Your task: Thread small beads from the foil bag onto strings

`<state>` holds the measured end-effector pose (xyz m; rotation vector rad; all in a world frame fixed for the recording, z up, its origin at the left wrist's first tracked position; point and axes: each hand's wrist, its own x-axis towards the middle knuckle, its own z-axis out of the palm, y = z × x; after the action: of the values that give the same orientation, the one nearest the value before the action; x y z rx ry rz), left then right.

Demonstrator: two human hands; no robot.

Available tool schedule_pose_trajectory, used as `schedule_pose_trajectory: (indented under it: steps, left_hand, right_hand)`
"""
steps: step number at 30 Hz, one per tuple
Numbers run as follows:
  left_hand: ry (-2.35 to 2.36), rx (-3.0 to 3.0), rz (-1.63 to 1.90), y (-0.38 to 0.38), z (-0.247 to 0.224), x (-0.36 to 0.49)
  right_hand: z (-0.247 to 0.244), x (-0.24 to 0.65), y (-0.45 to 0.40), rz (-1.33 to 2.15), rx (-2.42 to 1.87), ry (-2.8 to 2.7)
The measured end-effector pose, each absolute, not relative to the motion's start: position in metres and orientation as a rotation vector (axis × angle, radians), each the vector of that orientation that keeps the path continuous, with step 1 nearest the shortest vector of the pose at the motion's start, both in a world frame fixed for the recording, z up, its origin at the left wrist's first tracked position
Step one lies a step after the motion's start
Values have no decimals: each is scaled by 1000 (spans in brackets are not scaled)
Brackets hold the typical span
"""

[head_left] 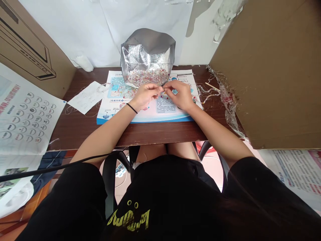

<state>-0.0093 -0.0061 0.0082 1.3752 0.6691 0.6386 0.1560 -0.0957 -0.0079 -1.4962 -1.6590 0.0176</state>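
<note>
Head view: a fine thread is pinched between the fingertips of the left hand and the right hand, just in front of a foil bag of beads, which stands on a printed sheet on the desk.

The crinkled silver foil bag is very glossy, and the small beads inside it look like shiny translucent plastic or glass. Under it, the printed blue and white paper sheet is smooth and a little glossy, the plain white paper slip is matt, and the dark brown wooden table top has a soft shine. The brown cardboard panel is matt, the crumpled clear plastic film shines, and the black cloth sleeve is matt.
</note>
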Motion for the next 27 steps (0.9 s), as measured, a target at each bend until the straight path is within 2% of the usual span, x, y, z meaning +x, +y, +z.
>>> schedule_pose_trajectory:
  steps: [9, 18, 23, 27]
  left_hand:
    - [556, 1042, 841, 9, 32, -19]
    - [956, 1551, 1075, 25, 31, -26]
    - [737, 1682, 869, 26, 22, -35]
    - [782, 1745, 818, 27, 19, -36]
  right_hand:
    - [-20, 202, -82, -90, -1622, -1506]
    - [-34, 221, -76, -71, -1703, -1393]
    - [-30, 219, -80, -169, -1704, -1455]
    - [-28, 219, -83, -257, -1762, -1460]
